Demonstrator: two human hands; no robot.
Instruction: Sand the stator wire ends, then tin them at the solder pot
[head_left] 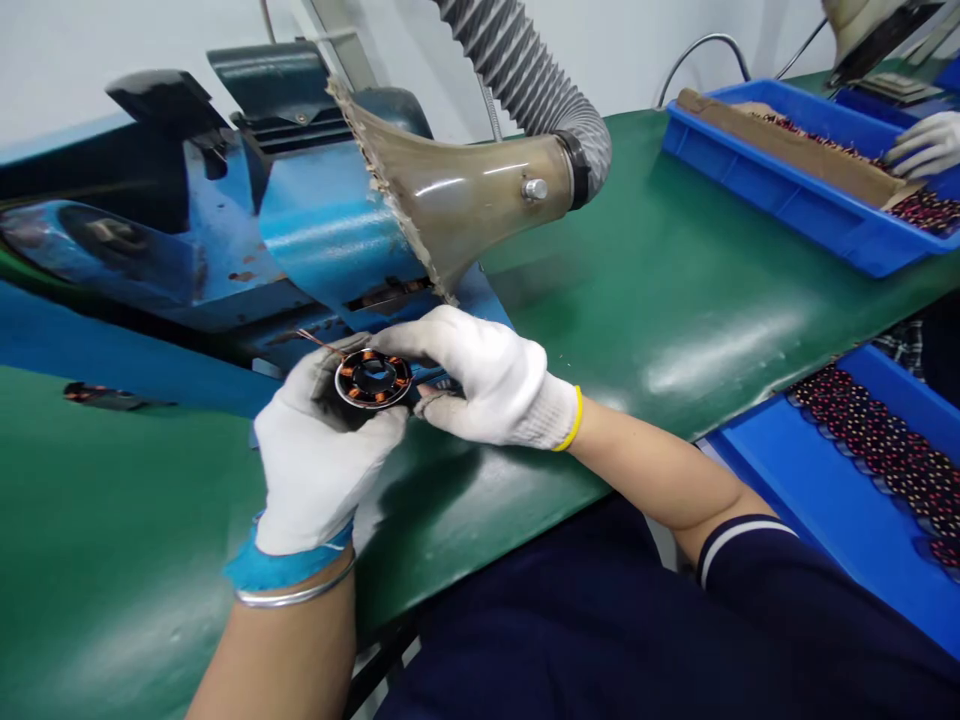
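A round stator with a light metal rim and copper windings [373,379] is held in front of the blue machine [337,225]. My left hand [319,440], in a white glove, grips it from the left and below, with thumb and fingers around its rim. My right hand [487,375], also gloved in white, has its fingers bent at the stator's right side; the index finger reaches its upper edge. Thin copper wires [319,341] stick out from the stator's upper left. Whatever lies between my right thumb and fingers is partly hidden.
Above the hands, a cloudy funnel [480,195] joins a grey ribbed hose [536,75]. A dark tool [116,397] lies on the green table [112,500]. Blue trays [780,185] of small parts stand right, where another person's gloved hand [926,145] rests.
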